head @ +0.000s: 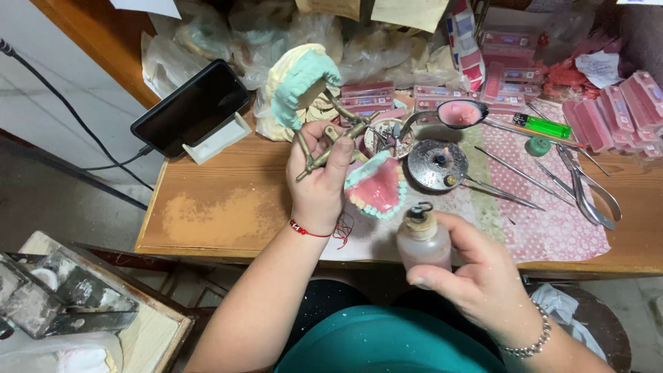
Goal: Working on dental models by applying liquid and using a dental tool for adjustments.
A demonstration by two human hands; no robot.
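left hand [319, 176]: raised, fingers wrapped around brass articulator [330, 141] | right hand [476, 273]: low, gripping small bottle [422, 238] upright above tabletop [228, 200]

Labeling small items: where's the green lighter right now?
In the head view, the green lighter lies upper right on the patterned mat, just above a green round cap and right of the pink-filled spoon, clear of both hands.

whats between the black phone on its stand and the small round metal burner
In the head view, the left hand holding a brass articulator with mint-green dental casts.
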